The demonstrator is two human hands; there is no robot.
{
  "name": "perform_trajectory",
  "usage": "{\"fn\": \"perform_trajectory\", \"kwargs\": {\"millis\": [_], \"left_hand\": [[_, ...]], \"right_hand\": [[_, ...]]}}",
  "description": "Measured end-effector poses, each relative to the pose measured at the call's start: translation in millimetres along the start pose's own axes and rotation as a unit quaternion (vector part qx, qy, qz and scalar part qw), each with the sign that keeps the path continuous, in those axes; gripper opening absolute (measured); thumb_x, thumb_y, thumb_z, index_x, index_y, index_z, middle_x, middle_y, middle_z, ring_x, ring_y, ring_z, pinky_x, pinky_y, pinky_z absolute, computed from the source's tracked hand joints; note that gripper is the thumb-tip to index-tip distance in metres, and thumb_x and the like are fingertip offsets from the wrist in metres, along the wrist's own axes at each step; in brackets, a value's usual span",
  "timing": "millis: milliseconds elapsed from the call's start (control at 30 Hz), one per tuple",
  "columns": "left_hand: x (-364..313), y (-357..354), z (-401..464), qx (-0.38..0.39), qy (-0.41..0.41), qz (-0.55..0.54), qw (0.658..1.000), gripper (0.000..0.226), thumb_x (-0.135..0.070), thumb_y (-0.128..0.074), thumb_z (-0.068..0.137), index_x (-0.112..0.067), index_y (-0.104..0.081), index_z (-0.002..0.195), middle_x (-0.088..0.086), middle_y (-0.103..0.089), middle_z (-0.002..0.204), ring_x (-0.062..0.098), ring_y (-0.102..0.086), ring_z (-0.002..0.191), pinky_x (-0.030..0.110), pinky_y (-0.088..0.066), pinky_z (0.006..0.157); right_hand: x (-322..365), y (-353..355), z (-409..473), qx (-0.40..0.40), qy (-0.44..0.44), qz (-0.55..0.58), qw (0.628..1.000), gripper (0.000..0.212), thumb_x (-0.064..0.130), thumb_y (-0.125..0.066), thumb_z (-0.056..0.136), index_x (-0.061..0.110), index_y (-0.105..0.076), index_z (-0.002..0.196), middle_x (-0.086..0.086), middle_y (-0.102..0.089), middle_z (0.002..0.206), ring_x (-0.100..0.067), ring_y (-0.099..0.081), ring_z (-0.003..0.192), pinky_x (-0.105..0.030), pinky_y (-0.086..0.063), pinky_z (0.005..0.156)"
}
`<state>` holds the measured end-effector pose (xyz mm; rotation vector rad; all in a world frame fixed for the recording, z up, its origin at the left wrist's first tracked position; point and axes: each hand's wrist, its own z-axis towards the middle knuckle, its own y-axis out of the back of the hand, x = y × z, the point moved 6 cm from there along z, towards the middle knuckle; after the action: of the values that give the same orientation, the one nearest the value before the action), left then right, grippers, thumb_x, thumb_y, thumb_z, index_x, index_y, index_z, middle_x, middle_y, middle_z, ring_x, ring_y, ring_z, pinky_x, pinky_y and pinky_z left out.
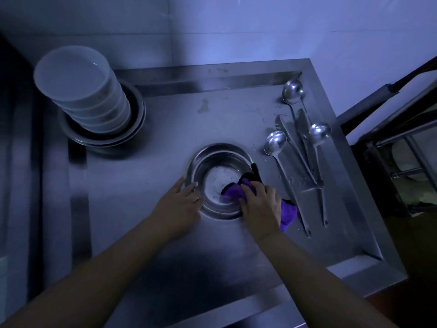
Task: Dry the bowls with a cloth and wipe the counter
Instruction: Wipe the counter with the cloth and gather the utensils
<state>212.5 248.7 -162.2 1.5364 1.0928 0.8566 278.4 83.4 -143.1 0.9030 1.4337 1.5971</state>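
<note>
I'm drying the steel bowl (218,178) mid-counter (146,233), my left hand (181,204) flat-fingered against its rim, my right hand (259,204) gripping the purple cloth (233,191) inside it; next, I'd judge, sweep the wall dry

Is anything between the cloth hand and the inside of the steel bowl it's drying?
Nothing visible blocks it. The right hand already presses the purple cloth into the steel bowl, while the left hand steadies the rim. The ladles lie on the counter to the bowl's right, apart from it.
</note>
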Motion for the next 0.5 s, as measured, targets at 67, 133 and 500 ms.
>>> {"fn": "perform_trajectory", "kwargs": {"millis": [67, 133, 500], "left_hand": [[-2, 10, 1, -0.051, -0.016, 0.004, 0.999, 0.033, -0.036, -0.076, 0.063, -0.018, -0.077, 0.091, 0.003, -0.074, 0.093, 0.025, -0.066, 0.104, 0.052, -0.047, 0.096], [0, 10, 4, -0.052, -0.009, -0.002, 0.999, 0.035, -0.040, -0.077, 0.061, -0.020, -0.077, 0.090, 0.004, -0.074, 0.089, 0.024, -0.068, 0.100, 0.051, -0.049, 0.094], [-2, -1, 13, -0.059, -0.021, 0.011, 0.998, 0.033, -0.047, -0.065, 0.068, -0.023, -0.076, 0.086, 0.000, -0.071, 0.089, 0.021, -0.066, 0.102, 0.041, -0.046, 0.100]], "right_hand": [[10, 0, 24, -0.001, -0.003, -0.010, 1.000, 0.032, 0.022, -0.080, 0.069, 0.015, -0.071, 0.099, -0.008, -0.066, 0.097, -0.033, -0.058, 0.075, -0.039, -0.049, 0.064], [23, -8, 49, 0.052, 0.005, -0.044, 0.998, 0.033, 0.024, -0.080, 0.066, 0.018, -0.070, 0.098, -0.008, -0.064, 0.099, -0.031, -0.057, 0.082, -0.037, -0.047, 0.070], [69, -70, 50, 0.233, 0.161, 0.004, 0.959, 0.045, 0.039, -0.042, 0.095, 0.021, -0.043, 0.136, -0.008, -0.034, 0.138, -0.032, -0.040, 0.110, -0.041, -0.040, 0.082]]}}
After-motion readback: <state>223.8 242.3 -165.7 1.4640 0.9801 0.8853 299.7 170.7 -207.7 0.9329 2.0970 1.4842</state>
